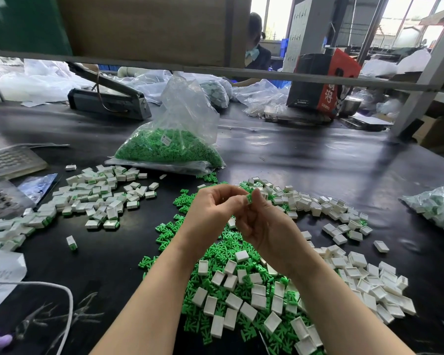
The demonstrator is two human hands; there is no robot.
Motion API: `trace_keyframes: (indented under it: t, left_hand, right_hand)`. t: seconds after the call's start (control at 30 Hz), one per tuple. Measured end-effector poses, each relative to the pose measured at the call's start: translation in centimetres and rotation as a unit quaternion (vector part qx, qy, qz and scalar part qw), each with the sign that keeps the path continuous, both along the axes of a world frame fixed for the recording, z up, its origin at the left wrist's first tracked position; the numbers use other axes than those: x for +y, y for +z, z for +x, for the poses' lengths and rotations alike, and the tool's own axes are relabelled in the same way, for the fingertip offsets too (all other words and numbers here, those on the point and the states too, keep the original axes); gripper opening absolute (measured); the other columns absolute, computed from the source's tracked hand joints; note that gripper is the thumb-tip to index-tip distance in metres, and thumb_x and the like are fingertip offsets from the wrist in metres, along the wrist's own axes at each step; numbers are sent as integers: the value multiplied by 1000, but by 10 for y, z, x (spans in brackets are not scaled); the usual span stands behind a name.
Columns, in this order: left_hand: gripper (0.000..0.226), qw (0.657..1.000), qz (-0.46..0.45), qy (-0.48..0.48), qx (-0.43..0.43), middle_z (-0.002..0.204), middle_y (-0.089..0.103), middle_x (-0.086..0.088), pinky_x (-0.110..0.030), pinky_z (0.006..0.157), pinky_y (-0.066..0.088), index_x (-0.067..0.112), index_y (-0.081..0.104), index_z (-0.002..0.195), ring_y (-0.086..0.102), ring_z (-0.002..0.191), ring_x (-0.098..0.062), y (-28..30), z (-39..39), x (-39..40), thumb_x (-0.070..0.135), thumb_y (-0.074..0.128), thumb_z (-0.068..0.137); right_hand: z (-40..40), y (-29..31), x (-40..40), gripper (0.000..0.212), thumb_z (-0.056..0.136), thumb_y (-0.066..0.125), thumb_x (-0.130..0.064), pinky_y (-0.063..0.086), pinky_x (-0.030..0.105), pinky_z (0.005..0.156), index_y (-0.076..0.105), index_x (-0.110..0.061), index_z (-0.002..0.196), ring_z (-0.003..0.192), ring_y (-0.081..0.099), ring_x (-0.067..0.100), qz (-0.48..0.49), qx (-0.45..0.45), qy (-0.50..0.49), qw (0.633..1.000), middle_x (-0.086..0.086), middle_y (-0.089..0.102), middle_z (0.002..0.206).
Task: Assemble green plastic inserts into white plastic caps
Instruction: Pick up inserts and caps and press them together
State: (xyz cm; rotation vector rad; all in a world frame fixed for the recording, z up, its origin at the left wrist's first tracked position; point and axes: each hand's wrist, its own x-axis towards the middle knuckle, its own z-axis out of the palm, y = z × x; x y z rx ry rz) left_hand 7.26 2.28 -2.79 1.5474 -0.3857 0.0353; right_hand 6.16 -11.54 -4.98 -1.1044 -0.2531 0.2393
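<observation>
A black table (305, 155) carries the work under a low shelf rail, in a workshop with windows behind and another person seated across it. A clear bag of green inserts (169, 147) lies at the middle; a heap of assembled pieces (95, 198) spreads to the left, loose green inserts (215, 254) and empty white caps (344, 213) to the right and front. The left hand (210, 208) and right hand (264, 226) meet above the pile, fingertips of both pinching one white cap with green insert (249, 198). How far it is seated is hidden by the fingers. A bag at the right edge is cut off.
</observation>
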Motion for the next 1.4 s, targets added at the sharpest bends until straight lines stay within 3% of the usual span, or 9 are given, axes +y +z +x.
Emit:
trace_keyframes:
  t: [0.13,0.23,0.3,0.43,0.5,0.8,0.97,1.13,1.4]
  left_hand:
    - [17,999,30,18,-17,71,67,-16,-40,69,54,6,70,84,60,69,-17,5,-4,0,18,61,77]
    - [20,998,41,24,-28,67,57,-25,-55,65,50,4,68,82,53,65,-27,6,-7,-1,17,57,72]
    - [18,999,34,20,-30,64,51,-21,-51,58,48,1,66,80,50,61,-29,5,-7,-3,13,56,71]
    - [19,1000,12,8,-14,67,52,-40,-45,56,52,-6,63,81,55,56,-34,5,-6,-5,9,55,72]
    - [18,1000,8,9,-12,67,55,-39,-40,56,53,-5,63,79,58,54,-33,5,-6,-6,8,54,71]
    - [14,999,38,22,-22,63,56,-28,-60,61,49,2,59,74,54,57,-36,1,-5,-8,14,53,72]
    - [17,998,54,29,-14,68,54,-36,-64,61,47,0,58,75,51,58,-49,0,-3,-7,16,53,72]
    - [19,998,55,33,-10,70,48,-38,-61,59,45,0,57,74,46,62,-30,0,-4,-7,19,54,71]
    - [21,998,55,24,-11,69,48,-32,-56,58,44,-2,57,76,44,65,-26,0,-3,-7,18,53,72]
  right_hand:
    - [-1,0,-2,31,81,62,-54,32,22,60,75,-26,88,62,44,8,-55,-39,-8,998,-2,50,68]
    - [-2,0,-3,43,78,69,-60,34,28,72,74,-26,105,74,43,14,-90,-68,-10,994,10,47,84]
    - [-3,0,-4,47,73,72,-64,35,31,75,73,-26,101,78,45,18,-105,-80,-15,991,11,49,89]
    - [-3,0,-6,49,79,65,-67,32,32,67,70,-23,101,69,44,14,-134,-101,-23,985,0,53,74]
    - [-2,0,-6,41,84,62,-62,30,32,64,70,-25,97,67,43,13,-143,-107,-27,984,-2,52,72]
    - [-3,1,-6,24,90,57,-40,32,26,60,69,-20,90,61,43,10,-121,-103,-33,987,-2,47,69]
    - [-1,-4,-5,28,91,57,-37,33,26,58,68,-12,95,60,42,9,-133,-107,-46,984,-4,47,67]
    - [0,-5,-4,41,90,59,-39,34,27,60,62,0,98,62,42,9,-138,-98,-60,984,3,46,73]
    - [0,-4,-3,45,91,58,-38,34,23,57,60,5,105,61,40,8,-150,-94,-65,982,4,46,73]
